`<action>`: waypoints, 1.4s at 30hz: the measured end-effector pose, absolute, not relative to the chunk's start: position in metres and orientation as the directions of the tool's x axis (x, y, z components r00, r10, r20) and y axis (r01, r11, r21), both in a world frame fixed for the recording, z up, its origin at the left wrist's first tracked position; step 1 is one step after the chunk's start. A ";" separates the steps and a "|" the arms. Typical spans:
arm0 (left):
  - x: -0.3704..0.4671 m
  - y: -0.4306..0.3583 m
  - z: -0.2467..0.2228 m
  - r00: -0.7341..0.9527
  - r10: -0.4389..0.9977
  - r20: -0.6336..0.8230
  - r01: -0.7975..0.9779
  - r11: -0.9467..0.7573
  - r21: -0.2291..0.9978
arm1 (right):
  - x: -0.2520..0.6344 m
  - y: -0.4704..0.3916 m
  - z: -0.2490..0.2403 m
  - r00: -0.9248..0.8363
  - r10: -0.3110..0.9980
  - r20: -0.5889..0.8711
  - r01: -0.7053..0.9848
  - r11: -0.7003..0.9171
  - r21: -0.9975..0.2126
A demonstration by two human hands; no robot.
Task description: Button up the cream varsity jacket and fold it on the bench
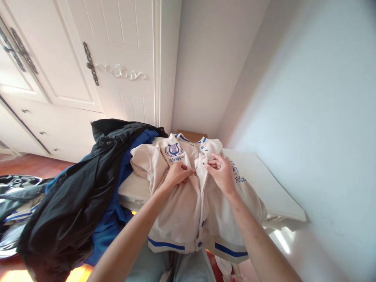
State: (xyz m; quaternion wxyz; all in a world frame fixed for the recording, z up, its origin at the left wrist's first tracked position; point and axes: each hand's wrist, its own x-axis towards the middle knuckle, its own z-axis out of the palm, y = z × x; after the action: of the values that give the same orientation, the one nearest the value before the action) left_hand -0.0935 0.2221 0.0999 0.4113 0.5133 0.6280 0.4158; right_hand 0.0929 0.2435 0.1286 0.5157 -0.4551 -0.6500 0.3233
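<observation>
Pinched between thumb and fingertips, cloth is gripped by both bare hands: the left hand [178,174], nearly closed, has the front of a cream jacket [173,203], while the right hand [221,174], loosely curled, has the edge of its button strip just beside, at 3 o'clock from the left. How firmly the right presses, I cannot tell. Holding opposite edges this way probably keeps the two fronts level and lifted enough to handle the fastenings between them. A metal snap [203,163] shows near the right fingertips.

The jacket lies front up on a white tabletop [279,192], likely laid flat so that the strip is easy to reach. Its long axis runs from 12 to 6 o'clock: collar at 12, blue-striped hem at 6 by the person's legs [148,264]. A lyre emblem [174,149], towards 11 o'clock, reads upright from the person's side. Two blue buttons [201,235] sit low on the strip.

At 9 o'clock, a black coat [88,196] and blue garment [125,170] drape down, apparently set aside.
</observation>
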 end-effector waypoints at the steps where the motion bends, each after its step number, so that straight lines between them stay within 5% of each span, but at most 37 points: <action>1: -0.094 0.223 0.098 -0.116 0.990 -0.082 0.251 0.109 0.962 | 0.090 0.243 0.131 -0.070 0.923 0.378 0.245 0.383 -0.891; 6: -0.103 0.219 0.097 0.010 0.999 -0.051 -0.220 0.052 0.974 | 0.070 0.243 0.132 -0.192 0.912 0.364 0.230 0.402 -0.886; 11: -0.108 0.212 0.097 0.023 0.999 -0.041 -0.325 0.047 0.944 | 0.063 0.250 0.114 -0.229 0.929 0.289 0.129 0.324 -0.937; 17: -0.106 0.212 0.096 -0.016 0.999 -0.042 -0.348 0.034 0.937 | 0.071 0.255 0.091 -0.150 0.939 0.308 0.019 0.314 -0.949; 23: -0.105 0.212 0.097 -0.057 0.998 -0.015 -0.336 -0.005 0.942 | 0.064 0.247 0.086 0.075 0.895 0.439 0.102 0.431 -0.896; 42: -0.100 0.208 0.098 -0.141 0.966 0.216 0.075 -0.207 0.975 | 0.065 0.244 0.090 -0.006 0.963 0.271 -0.073 0.270 -0.960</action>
State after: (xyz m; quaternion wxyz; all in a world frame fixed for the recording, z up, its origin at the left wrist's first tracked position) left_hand -0.1003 0.2083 0.0981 0.3900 0.5265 0.4943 0.5713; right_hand 0.0649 0.2445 0.0898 0.5773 -0.4047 -0.5493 0.4486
